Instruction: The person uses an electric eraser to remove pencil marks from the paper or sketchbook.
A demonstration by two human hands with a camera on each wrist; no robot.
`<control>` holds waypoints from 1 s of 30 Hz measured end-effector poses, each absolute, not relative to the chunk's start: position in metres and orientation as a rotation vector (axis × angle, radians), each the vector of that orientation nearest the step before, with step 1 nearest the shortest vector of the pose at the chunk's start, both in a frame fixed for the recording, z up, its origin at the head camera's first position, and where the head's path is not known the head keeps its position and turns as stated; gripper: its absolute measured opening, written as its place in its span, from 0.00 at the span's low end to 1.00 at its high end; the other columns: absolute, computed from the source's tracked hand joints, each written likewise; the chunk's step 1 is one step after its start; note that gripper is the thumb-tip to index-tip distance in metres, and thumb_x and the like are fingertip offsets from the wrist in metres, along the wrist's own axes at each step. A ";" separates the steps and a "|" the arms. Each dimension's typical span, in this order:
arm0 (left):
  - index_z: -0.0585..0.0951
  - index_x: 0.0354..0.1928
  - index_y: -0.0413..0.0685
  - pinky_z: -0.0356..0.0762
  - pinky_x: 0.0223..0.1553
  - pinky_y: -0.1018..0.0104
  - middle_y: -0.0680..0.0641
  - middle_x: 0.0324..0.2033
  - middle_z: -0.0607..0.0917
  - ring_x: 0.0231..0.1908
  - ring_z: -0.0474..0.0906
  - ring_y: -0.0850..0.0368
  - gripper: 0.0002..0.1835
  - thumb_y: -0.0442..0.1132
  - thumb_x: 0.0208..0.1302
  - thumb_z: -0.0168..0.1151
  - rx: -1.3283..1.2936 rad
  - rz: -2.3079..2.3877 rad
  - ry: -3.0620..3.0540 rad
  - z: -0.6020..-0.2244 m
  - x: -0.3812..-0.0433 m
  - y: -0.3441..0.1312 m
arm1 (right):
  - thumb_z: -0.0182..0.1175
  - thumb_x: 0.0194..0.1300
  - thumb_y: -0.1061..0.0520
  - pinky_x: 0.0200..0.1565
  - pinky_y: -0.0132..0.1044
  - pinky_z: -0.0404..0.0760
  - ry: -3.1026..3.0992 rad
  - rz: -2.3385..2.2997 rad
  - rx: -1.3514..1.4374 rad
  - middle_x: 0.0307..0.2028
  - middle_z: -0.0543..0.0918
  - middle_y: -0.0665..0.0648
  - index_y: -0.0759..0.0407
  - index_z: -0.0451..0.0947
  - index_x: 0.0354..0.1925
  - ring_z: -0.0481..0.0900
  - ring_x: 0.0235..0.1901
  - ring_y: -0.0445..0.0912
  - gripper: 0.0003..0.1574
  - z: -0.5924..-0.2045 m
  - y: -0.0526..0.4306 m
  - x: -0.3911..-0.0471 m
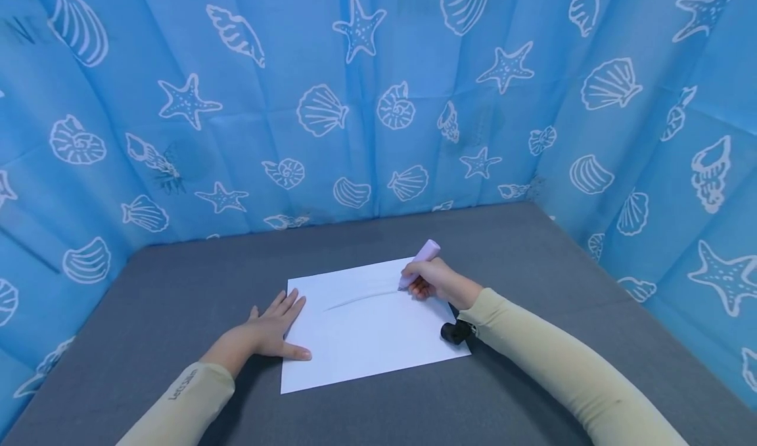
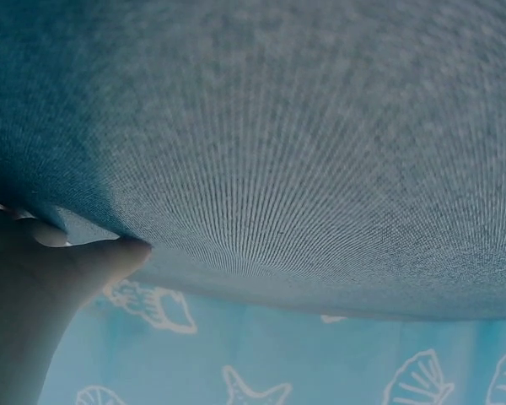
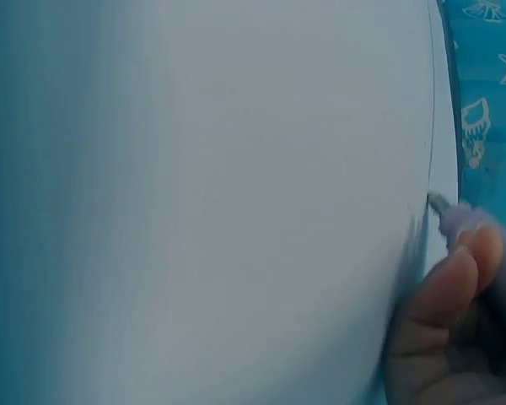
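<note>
A sheet of white paper (image 1: 355, 341) lies on the grey cloth. My left hand (image 1: 275, 328) rests on its left edge with the fingers spread and the thumb on the paper. In my right hand (image 1: 434, 278) is a thick lilac pen (image 1: 427, 251), gripped between thumb and fingers and tilted, its grey tip (image 3: 438, 202) at the paper's surface near the upper right. A thin curved line (image 1: 357, 298) runs across the upper part of the sheet to that tip. The left wrist view shows only part of the left hand (image 2: 59, 261), in shade.
Grey cloth (image 1: 508, 255) covers the table around the paper. A blue curtain (image 1: 378, 150) printed with white shells and starfish hangs behind and at both sides. A small black device (image 1: 454, 332) sits at the right wrist, over the paper's right edge.
</note>
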State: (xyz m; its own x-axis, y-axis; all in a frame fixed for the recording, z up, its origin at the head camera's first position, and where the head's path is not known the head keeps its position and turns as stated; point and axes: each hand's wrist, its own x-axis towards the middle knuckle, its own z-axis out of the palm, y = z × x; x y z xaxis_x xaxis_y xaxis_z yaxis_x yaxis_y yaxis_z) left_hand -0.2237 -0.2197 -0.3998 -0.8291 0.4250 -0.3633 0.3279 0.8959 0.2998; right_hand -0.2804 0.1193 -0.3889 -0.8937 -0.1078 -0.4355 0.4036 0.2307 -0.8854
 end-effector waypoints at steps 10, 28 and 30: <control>0.48 0.76 0.41 0.32 0.60 0.24 0.37 0.75 0.41 0.73 0.33 0.35 0.64 0.73 0.49 0.64 0.562 0.326 2.642 -0.400 -0.222 -0.220 | 0.57 0.63 0.60 0.26 0.31 0.79 2.029 -1.809 0.257 0.22 0.78 0.58 0.71 0.73 0.43 0.76 0.18 0.43 0.15 -0.395 0.121 -0.281; 0.49 0.76 0.41 0.33 0.60 0.23 0.36 0.75 0.42 0.73 0.34 0.34 0.63 0.71 0.49 0.65 0.575 0.326 2.656 -0.398 -0.219 -0.221 | 0.58 0.63 0.58 0.22 0.30 0.72 2.084 -1.714 0.261 0.19 0.75 0.56 0.68 0.73 0.38 0.71 0.16 0.42 0.12 -0.390 0.114 -0.279; 0.49 0.76 0.41 0.33 0.60 0.23 0.36 0.75 0.42 0.73 0.34 0.34 0.63 0.72 0.49 0.65 0.576 0.324 2.658 -0.398 -0.219 -0.221 | 0.58 0.64 0.58 0.22 0.30 0.72 2.090 -1.713 0.262 0.19 0.74 0.56 0.68 0.73 0.38 0.71 0.16 0.42 0.12 -0.391 0.114 -0.279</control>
State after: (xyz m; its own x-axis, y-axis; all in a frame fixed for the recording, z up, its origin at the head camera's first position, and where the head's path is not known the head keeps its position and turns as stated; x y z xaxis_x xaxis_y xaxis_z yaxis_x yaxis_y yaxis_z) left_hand -0.2192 -0.2207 -0.3984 -0.8350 0.4381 -0.3330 0.3453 0.8883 0.3028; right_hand -0.2786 0.1138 -0.3908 -0.8926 -0.1194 -0.4347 0.4028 0.2214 -0.8881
